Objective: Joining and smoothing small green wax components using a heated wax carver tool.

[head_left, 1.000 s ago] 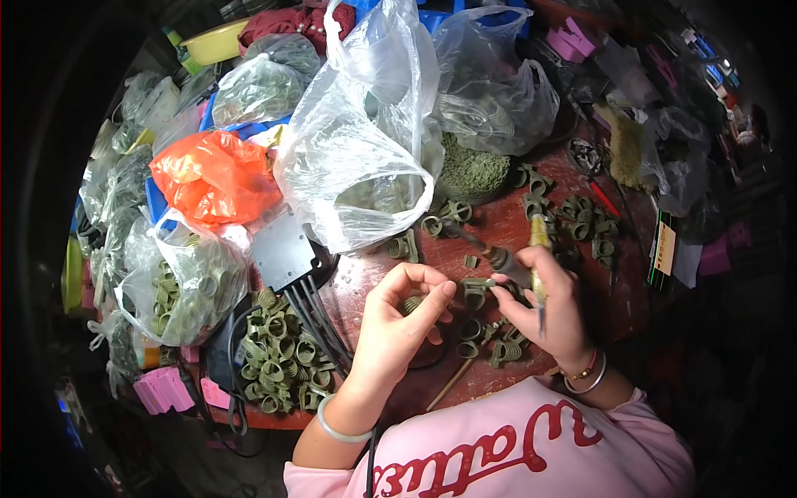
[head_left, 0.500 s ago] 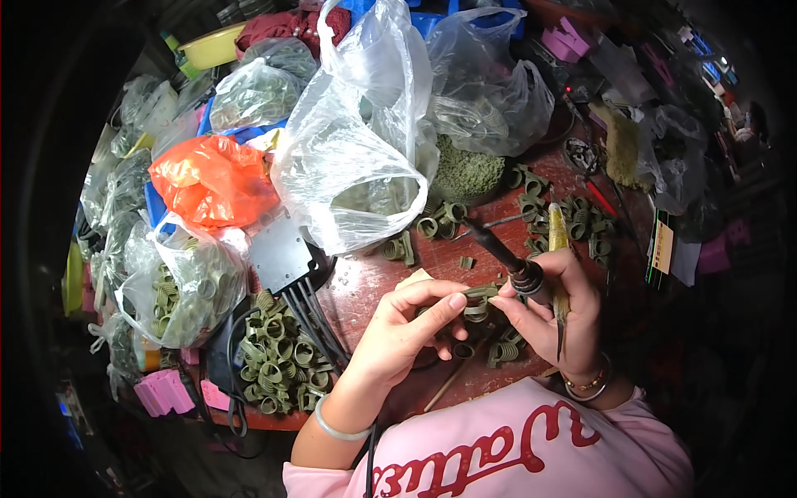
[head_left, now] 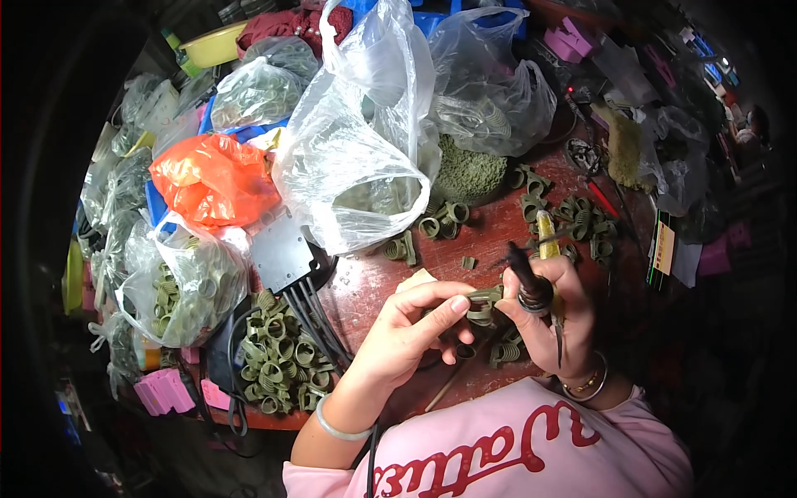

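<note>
Left hand is pinched, thumb and forefinger, on a green ribbed piece. The piece lies off those fingertips to the person's right, between both hands, long axis roughly left to right; right thumb is at its far end, contact uncertain. Right hand grips a black tool and a yellow-handled tool. Versus half a second earlier, the black tool points less leftward.

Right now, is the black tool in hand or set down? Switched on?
In hand: the right hand grips the black tool alongside a yellow tool. I cannot tell whether the black tool is switched on.
</note>
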A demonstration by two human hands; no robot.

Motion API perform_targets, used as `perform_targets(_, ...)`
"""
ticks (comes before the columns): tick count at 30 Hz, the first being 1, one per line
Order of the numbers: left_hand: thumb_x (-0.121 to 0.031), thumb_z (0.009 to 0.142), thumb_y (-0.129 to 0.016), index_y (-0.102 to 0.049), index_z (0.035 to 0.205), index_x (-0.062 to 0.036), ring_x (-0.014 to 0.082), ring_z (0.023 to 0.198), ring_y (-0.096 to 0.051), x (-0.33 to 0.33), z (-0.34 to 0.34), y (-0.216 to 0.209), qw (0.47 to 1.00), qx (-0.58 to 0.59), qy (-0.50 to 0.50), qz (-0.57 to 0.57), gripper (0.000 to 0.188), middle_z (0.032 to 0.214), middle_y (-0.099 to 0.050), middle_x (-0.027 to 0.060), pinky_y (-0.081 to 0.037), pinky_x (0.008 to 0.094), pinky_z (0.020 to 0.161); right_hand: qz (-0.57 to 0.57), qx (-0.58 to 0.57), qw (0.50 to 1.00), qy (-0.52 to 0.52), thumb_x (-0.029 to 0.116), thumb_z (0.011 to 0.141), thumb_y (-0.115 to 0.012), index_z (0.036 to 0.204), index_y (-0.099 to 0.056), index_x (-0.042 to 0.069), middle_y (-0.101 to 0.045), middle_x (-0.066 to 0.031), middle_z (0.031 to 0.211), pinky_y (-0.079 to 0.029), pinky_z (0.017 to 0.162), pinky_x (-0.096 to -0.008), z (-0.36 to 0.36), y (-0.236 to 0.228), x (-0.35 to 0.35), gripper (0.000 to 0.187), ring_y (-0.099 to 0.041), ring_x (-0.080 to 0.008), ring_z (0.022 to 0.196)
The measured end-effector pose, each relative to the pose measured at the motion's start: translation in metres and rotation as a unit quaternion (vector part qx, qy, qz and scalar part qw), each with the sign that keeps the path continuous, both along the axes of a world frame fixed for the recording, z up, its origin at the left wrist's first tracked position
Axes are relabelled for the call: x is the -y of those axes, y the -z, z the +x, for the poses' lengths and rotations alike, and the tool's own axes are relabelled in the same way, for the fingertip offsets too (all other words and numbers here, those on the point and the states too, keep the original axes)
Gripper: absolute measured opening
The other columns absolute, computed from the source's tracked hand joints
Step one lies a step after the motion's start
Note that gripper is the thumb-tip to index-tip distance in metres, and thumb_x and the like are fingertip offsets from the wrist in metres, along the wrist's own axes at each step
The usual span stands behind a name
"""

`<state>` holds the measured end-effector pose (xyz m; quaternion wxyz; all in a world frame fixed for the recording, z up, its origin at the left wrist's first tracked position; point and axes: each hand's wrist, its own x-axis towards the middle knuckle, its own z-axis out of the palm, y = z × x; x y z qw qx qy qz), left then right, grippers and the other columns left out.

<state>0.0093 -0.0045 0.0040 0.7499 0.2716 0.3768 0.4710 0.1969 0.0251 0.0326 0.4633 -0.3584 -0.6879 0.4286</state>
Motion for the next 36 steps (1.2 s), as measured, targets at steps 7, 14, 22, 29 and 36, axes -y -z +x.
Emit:
perform_targets(7, -0.018, 0.099, -0.052, -0.057, 0.118, 0.0019, 0.0133, 0.075, -0.061, -0.001, -0.003, 0.003, 0.993, 0.104, 0.029, -0.041, 0.028, 0.098, -0.062, 0.0113, -0.049, 0.0207, 0.047, -0.067, -0.061, 0.994, 0.056, 0.0, 0.088, -0.065, 0.098, -0.048, 0.003, -0.062, -0.0039, 0.091, -0.044, 0.068, -0.0215, 0.005, -0.002, -0.008, 0.02, -0.053, -0.0055, 0.074)
perform_targets(14, -0.021, 0.1, -0.05, -0.053, 0.12, -0.0004, 0.0141, 0.076, -0.06, -0.001, -0.004, 0.002, 0.993, 0.107, 0.047, -0.02, 0.029, 0.104, -0.063, 0.0159, -0.047, 0.0209, 0.046, -0.013, 0.0, 0.997, 0.081, -0.001, 0.087, -0.065, 0.097, -0.051, 0.004, -0.065, -0.0061, 0.09, -0.047, 0.07, -0.023, 0.005, 0.003, -0.009, 0.018, -0.058, -0.0076, 0.076)
perform_targets(22, -0.016, 0.099, -0.053, -0.059, 0.119, 0.001, 0.0124, 0.076, -0.063, 0.001, 0.0, 0.001, 0.998, 0.049, 0.018, -0.016, 0.027, 0.093, -0.059, 0.0064, -0.052, 0.0194, 0.049, -0.068, -0.053, 0.996, -0.03, -0.004, 0.083, -0.071, 0.108, -0.049, 0.002, -0.065, -0.0068, 0.101, -0.051, 0.076, -0.0206, -0.002, -0.005, -0.005, 0.034, -0.062, -0.0075, 0.088)
perform_targets(29, -0.016, 0.098, -0.055, -0.058, 0.123, -0.0011, 0.0122, 0.078, -0.062, 0.0, -0.001, -0.003, 0.997, 0.063, 0.027, -0.02, 0.029, 0.099, -0.06, 0.0069, -0.052, 0.0201, 0.05, -0.052, -0.006, 0.998, -0.019, -0.007, 0.084, -0.067, 0.111, -0.047, 0.001, -0.065, -0.0097, 0.104, -0.054, 0.073, -0.0211, 0.002, -0.007, -0.008, 0.035, -0.064, -0.0096, 0.092)
perform_targets(36, 0.0, 0.083, -0.071, -0.06, 0.122, -0.0023, 0.0091, 0.083, -0.061, 0.003, 0.0, -0.003, 0.996, -0.029, 0.027, 0.082, 0.04, 0.106, -0.062, 0.006, -0.052, 0.0193, 0.053, -0.061, 0.018, 0.995, -0.076, -0.003, 0.082, -0.072, 0.108, -0.052, 0.002, -0.062, -0.0041, 0.096, -0.045, 0.066, -0.0172, 0.005, -0.011, -0.007, 0.034, -0.058, -0.0042, 0.081)
